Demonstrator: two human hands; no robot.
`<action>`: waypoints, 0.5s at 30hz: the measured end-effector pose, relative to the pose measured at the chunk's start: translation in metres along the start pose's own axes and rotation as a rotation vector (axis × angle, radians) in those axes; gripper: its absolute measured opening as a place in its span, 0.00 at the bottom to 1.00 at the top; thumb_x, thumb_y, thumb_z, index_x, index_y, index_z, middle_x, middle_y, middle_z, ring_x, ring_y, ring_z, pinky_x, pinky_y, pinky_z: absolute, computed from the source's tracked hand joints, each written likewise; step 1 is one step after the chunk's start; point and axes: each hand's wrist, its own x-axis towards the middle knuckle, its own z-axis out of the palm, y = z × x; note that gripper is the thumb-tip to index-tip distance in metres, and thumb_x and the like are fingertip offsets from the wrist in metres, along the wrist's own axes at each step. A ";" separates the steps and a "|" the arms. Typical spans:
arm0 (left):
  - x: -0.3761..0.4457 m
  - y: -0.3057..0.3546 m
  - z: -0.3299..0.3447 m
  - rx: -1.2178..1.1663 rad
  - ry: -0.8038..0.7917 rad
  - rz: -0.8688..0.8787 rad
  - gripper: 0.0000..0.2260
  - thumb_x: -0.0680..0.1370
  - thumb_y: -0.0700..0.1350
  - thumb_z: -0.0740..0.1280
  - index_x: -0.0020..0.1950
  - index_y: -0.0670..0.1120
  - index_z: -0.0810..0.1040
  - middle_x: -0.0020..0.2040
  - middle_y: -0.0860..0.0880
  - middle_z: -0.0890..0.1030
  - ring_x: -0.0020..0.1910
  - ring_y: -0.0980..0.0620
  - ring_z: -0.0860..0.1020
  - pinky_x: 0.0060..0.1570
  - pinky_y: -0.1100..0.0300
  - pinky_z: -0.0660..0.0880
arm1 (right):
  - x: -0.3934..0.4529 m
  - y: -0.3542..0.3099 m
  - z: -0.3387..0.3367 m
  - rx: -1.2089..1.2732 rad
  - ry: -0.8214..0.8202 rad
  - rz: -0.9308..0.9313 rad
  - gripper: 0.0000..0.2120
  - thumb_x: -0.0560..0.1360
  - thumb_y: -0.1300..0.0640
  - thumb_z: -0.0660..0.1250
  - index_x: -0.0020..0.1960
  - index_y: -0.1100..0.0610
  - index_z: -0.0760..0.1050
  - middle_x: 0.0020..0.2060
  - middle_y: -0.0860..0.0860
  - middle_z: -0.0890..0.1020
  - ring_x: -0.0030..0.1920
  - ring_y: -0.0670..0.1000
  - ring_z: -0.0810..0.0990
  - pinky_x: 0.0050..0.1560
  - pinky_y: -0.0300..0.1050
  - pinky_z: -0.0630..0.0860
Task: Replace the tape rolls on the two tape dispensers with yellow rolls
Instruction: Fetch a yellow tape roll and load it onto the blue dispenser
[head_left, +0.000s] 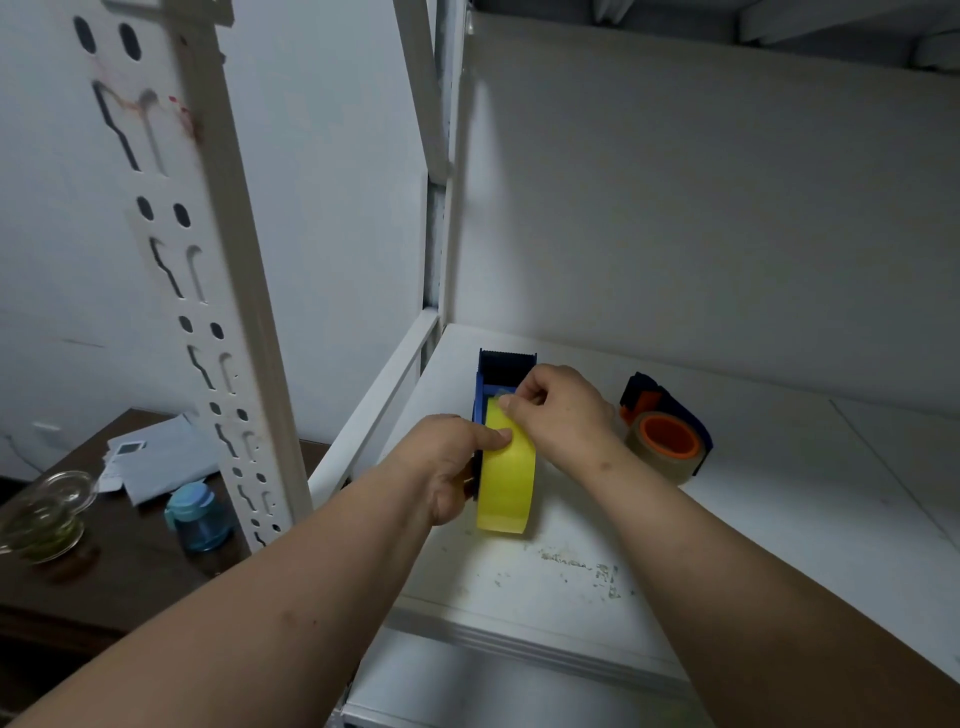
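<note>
A yellow tape roll (506, 486) stands on edge in a blue tape dispenser (501, 366) near the left side of the white shelf (727, 519). My left hand (452, 462) grips the roll and dispenser from the left, thumb on the tape. At the top of the roll, my right hand (563, 410) pinches the tape's loose end. To the right lies a second blue dispenser (670, 410) on its side, carrying a clear brownish roll on an orange hub (670, 436).
White shelf posts (208, 291) with slotted holes rise at the left. Beyond them a dark wooden table (119, 561) holds a glass teapot (44, 514), a blue bottle (197, 514) and papers (156, 452). Tape residue marks the shelf's front.
</note>
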 end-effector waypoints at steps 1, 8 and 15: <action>-0.001 -0.001 0.001 -0.001 0.000 0.017 0.06 0.75 0.34 0.70 0.50 0.40 0.76 0.44 0.43 0.82 0.40 0.46 0.80 0.36 0.55 0.75 | -0.001 0.000 0.001 0.000 0.007 0.004 0.11 0.71 0.48 0.68 0.33 0.48 0.69 0.36 0.43 0.73 0.40 0.48 0.74 0.44 0.45 0.69; 0.000 -0.010 -0.002 -0.053 -0.025 0.086 0.07 0.73 0.37 0.74 0.48 0.42 0.79 0.32 0.49 0.86 0.28 0.54 0.84 0.24 0.63 0.76 | -0.002 -0.002 0.001 -0.064 0.044 -0.013 0.11 0.73 0.50 0.67 0.34 0.48 0.69 0.41 0.45 0.74 0.40 0.48 0.73 0.35 0.39 0.62; 0.000 -0.017 -0.007 -0.152 0.062 0.181 0.26 0.69 0.38 0.78 0.63 0.43 0.73 0.53 0.40 0.85 0.38 0.47 0.85 0.26 0.61 0.78 | 0.002 -0.009 0.002 -0.098 0.026 0.046 0.06 0.72 0.54 0.64 0.37 0.49 0.70 0.47 0.51 0.77 0.47 0.55 0.77 0.46 0.45 0.71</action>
